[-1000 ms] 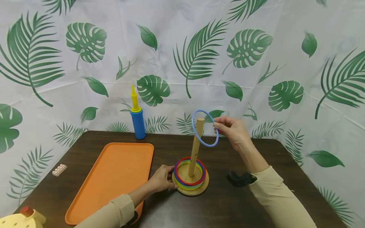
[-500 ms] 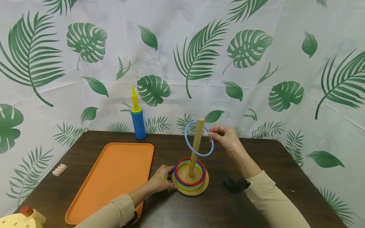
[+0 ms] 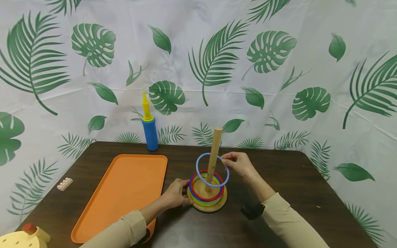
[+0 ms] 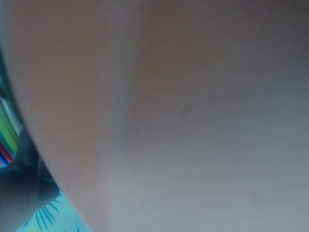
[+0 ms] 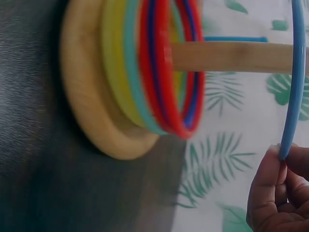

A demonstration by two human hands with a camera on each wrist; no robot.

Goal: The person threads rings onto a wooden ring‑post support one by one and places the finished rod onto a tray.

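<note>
A wooden peg stand point(image 3: 214, 146) stands upright on its round base, with several rings point(image 5: 130, 67) in red, blue, turquoise and yellow stacked low around the peg. My left hand point(image 3: 174, 195) holds the left side of the stand, thumb in front and fingers behind, at the base and lowest rings. Between thumb and fingertips my right hand point(image 3: 241, 165) pinches the right edge of a light blue ring point(image 3: 196, 167). That ring tilts around the peg, above the stack. In the left wrist view a blurred surface hides most; part of the hand point(image 4: 24, 188) shows at lower left.
An orange tray point(image 3: 130, 186) lies left of the stand on the dark table point(image 3: 279, 220). Behind it stands a blue and yellow hand pump point(image 3: 151, 134). A pink toy brick point(image 3: 64, 184) and a yellow object with a red knob point(image 3: 23, 239) are at the left.
My right hand has lowered the light blue ring and moved it left, from beside the peg's top to around the peg near the stack. The left hand has stayed in place.
</note>
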